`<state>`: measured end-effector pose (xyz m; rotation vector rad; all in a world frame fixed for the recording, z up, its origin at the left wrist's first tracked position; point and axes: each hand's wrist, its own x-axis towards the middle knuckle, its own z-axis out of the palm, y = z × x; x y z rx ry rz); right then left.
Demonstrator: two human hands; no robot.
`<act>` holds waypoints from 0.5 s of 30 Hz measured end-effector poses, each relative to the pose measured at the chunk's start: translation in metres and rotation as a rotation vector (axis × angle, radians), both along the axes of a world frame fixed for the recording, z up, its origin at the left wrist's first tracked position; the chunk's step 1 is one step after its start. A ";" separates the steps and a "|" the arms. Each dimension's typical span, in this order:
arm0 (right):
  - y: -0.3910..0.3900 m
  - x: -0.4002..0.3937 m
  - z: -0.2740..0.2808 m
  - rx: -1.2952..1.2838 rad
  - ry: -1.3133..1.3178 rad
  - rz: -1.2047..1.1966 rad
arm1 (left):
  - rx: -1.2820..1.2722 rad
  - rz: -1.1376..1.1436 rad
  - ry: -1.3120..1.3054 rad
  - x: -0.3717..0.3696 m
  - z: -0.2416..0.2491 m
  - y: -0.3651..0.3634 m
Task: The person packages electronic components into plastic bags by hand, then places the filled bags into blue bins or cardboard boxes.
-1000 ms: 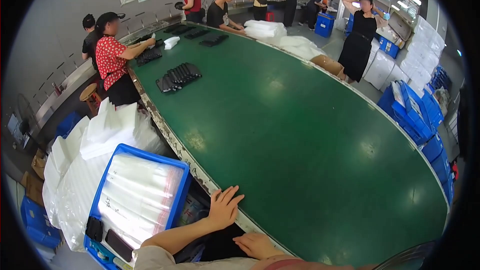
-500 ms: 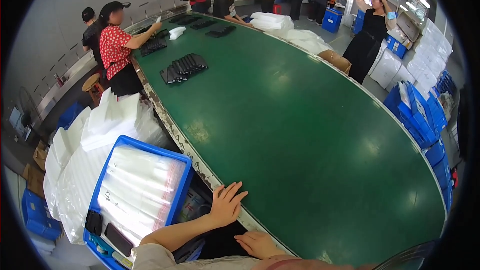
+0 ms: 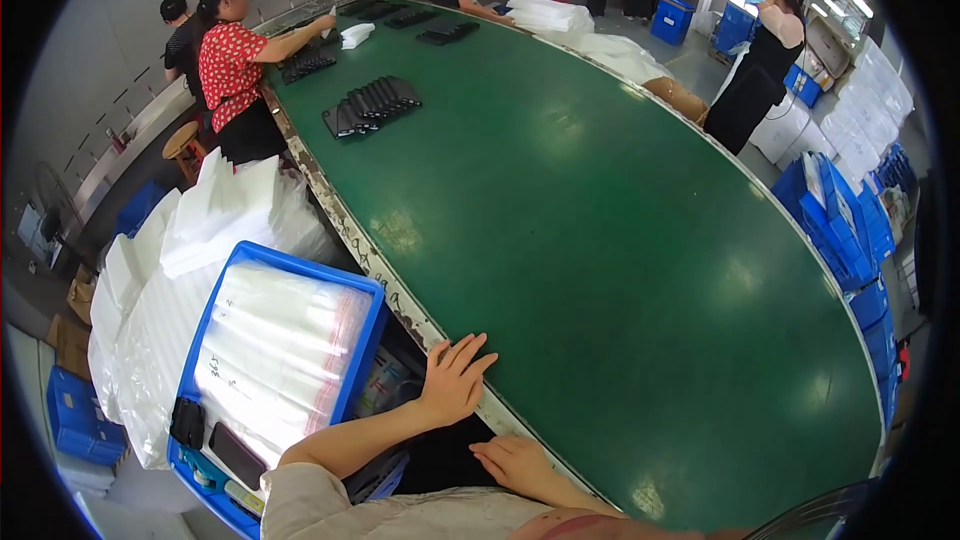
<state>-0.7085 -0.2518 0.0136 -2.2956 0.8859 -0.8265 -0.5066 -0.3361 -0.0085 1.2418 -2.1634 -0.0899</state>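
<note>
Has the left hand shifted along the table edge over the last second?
No. The left hand lies flat on the worn edge of the green table, at the same spot beside the blue bin; only the camera tilted.

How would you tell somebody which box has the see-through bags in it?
Start at the big green table and find the near edge where the person's left hand rests. Just left of that hand sits a blue crate packed with clear plastic bags. The white foam stacks behind it are bare, and the other blue crates stand far across the table.
</note>
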 end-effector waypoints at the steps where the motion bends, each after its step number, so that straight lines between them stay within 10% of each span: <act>1: 0.000 0.000 0.000 -0.001 0.002 0.005 | -0.005 0.000 -0.007 0.000 0.000 0.000; 15: 0.000 0.001 -0.003 -0.023 -0.002 0.002 | 0.005 -0.011 0.020 0.000 -0.002 0.000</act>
